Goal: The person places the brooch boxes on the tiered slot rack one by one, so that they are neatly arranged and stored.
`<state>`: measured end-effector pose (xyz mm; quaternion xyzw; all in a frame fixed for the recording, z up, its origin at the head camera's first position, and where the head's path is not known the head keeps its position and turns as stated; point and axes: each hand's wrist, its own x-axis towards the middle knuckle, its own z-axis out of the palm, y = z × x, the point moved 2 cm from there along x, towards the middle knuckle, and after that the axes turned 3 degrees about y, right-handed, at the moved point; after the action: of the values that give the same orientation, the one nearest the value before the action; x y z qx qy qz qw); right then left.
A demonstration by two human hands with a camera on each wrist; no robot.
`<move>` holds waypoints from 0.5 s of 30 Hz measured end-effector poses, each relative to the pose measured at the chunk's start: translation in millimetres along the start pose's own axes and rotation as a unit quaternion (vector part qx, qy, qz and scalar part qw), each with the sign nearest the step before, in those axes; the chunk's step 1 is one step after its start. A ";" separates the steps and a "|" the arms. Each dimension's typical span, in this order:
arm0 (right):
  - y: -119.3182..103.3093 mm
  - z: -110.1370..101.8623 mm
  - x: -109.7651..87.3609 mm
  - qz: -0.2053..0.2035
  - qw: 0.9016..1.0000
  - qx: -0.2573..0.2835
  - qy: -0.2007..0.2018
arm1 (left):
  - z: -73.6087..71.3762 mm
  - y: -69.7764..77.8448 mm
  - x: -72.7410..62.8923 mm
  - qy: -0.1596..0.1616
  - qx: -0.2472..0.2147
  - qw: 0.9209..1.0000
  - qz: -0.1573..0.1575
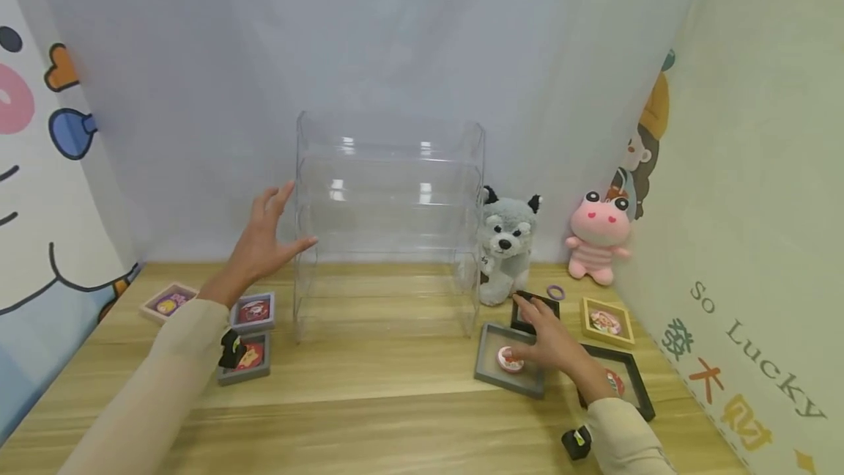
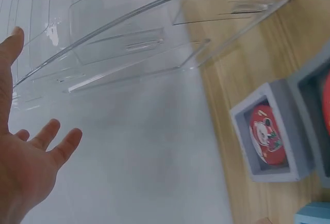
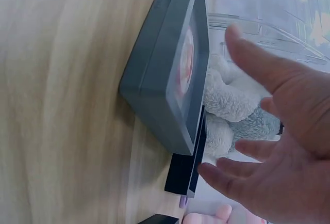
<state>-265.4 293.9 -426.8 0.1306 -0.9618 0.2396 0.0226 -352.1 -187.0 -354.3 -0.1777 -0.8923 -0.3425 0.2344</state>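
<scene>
A clear acrylic tiered rack (image 1: 389, 229) stands on the wooden table. My left hand (image 1: 260, 244) is raised at its left side, thumb and fingers spread; the left wrist view shows nothing in the palm. Whether the fingertips touch the rack, I cannot tell. My right hand (image 1: 550, 336) hovers over a dark grey square frame (image 1: 480, 358) with a round red-and-white badge (image 1: 511, 360) in it. In the right wrist view the fingers are extended, apart from the grey frame (image 3: 147, 87). A smaller black frame (image 1: 554, 307) lies just behind, partly covered by this hand.
Left of the rack lie a pale frame (image 1: 148, 308), a lilac frame (image 1: 271, 319) and a grey frame (image 1: 265, 365). To the right are a yellow frame (image 1: 626, 341), a larger black frame (image 1: 642, 394), a purple ring (image 1: 556, 292), a grey plush dog (image 1: 511, 229) and a pink plush toy (image 1: 596, 237).
</scene>
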 end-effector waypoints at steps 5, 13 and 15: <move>1.2 -2.0 -5.2 -0.012 1.000 -0.008 0.017 | -1.0 4.6 19.2 -0.018 -0.012 1.000 -0.012; 4.8 0.2 -5.9 0.019 0.999 -0.018 0.026 | -0.4 11.1 35.6 -0.060 -0.021 0.997 -0.038; 5.4 -0.5 -7.7 0.027 0.999 -0.021 0.025 | 0.2 10.9 37.6 -0.066 -0.022 0.997 -0.034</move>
<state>-259.4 300.6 -429.6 0.0986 -0.9688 0.2233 0.0428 -378.0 -173.3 -328.3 -0.1744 -0.9036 -0.3574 0.1590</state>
